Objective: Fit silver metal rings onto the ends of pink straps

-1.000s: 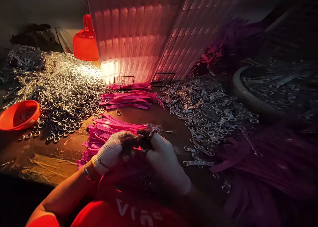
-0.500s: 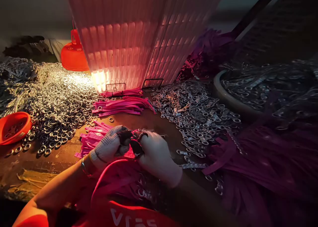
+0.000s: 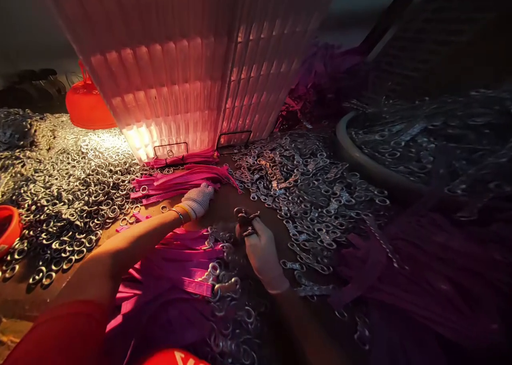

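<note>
My left hand, in a pale dotted glove, is stretched forward to the near edge of a stack of pink straps. Its fingers are hidden behind the back of the hand, so their grip does not show. My right hand, gloved with dark coverings on the fingers, hovers right of centre above the brown table. Its fingers are curled together around something small I cannot make out. Between my forearms, more pink straps lie in a layer, some with metal rings and links at their right ends.
Heaped metal rings spread over the left side, under a red lamp. Linked metal pieces pile up at right, beside a round basin. A ribbed translucent panel stands behind. A red bowl sits far left.
My hands, together before, are now apart. The left has gone forward to the strap stack; the right has moved slightly right and down. The view has shifted, showing more pink straps below.
</note>
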The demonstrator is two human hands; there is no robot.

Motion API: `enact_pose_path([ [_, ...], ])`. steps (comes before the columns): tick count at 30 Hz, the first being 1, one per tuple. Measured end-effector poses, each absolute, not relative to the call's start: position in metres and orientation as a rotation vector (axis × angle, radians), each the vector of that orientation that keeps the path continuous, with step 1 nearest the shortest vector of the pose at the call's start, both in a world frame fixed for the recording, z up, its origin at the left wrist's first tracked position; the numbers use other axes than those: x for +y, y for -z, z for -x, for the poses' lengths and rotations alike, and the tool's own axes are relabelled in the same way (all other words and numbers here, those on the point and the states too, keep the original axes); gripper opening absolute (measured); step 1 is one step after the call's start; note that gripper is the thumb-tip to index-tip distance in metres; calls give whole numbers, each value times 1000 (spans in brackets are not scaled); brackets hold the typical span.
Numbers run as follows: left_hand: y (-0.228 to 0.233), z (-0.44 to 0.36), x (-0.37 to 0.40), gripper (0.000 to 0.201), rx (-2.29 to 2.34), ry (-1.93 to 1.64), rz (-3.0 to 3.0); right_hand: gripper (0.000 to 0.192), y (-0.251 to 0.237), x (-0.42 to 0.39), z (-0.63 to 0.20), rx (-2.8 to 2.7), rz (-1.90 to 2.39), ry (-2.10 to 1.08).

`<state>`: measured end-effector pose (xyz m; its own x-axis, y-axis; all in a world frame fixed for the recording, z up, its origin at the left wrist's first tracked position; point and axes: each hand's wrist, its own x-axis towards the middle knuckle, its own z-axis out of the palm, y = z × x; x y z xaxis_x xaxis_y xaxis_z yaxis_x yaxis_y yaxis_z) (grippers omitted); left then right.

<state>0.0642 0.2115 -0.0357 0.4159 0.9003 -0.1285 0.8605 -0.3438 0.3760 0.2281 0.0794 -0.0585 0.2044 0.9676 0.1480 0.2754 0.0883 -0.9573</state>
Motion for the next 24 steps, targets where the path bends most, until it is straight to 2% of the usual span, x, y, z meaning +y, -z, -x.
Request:
enact_pose_path([
  [5,25,-52,195,16,1495,-134,-2139,36,43,87,-225,-1515,1375,-833],
  [9,-1,-22,154,26,1390,-208,-1870,39,20,88,-211,-1805,1352,-771],
  [12,-17,-8,115,31,1223,-446,-1328,31,-1,81,-196,-2075,1497,-583],
  [15,-27,-4,85,36,1178,-575,-1128,22,-21,69,-184,-2333,1597,-329],
  [19,-34,-5,62,36,1219,-600,-1433,20,-38,54,-178,-2516,1608,-131],
  [24,-33,-5,49,17,1264,-623,-2097,18,-37,40,-177,-2503,1664,9],
])
